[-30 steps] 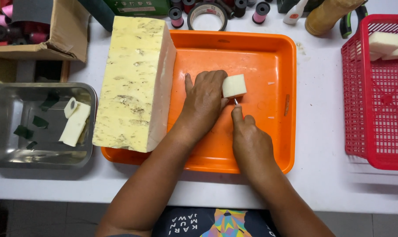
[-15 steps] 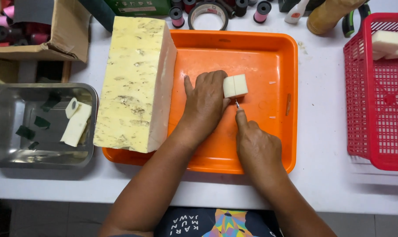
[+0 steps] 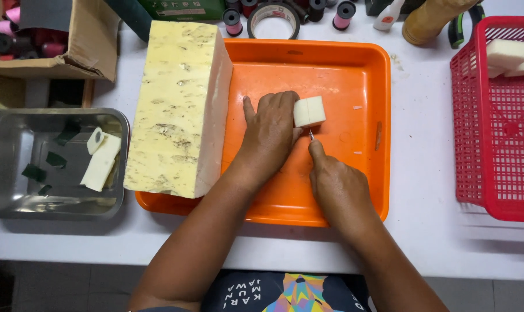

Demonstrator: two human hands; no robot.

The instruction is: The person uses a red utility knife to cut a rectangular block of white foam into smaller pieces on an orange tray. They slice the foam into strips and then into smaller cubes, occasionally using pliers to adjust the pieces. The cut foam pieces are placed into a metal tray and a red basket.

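Small foam block [image 3: 309, 111]: in orange tray [image 3: 354, 63], pinned under my left hand [image 3: 271, 130], fingers closed over it. Right hand [image 3: 338, 184] grips a thin blade [image 3: 311, 134]. I judge it light, soft, compressible; hold by side faces.

A white table [image 3: 423, 173] carries everything. An orange tray [image 3: 366, 63] sits at its middle, reaching close to the near edge. Toward the left edge rests a steel pan [image 3: 19, 202], and behind it, at the far left corner, an open cardboard box [image 3: 65, 63]. A red plastic basket [image 3: 493, 173] stands at the right edge. Along the far edge lie thread spools [image 3: 233, 20] (dark with pink ends), a roll of tape [image 3: 273, 17], a tan wooden cylinder [image 3: 432, 20] and a white bottle [image 3: 389, 14].
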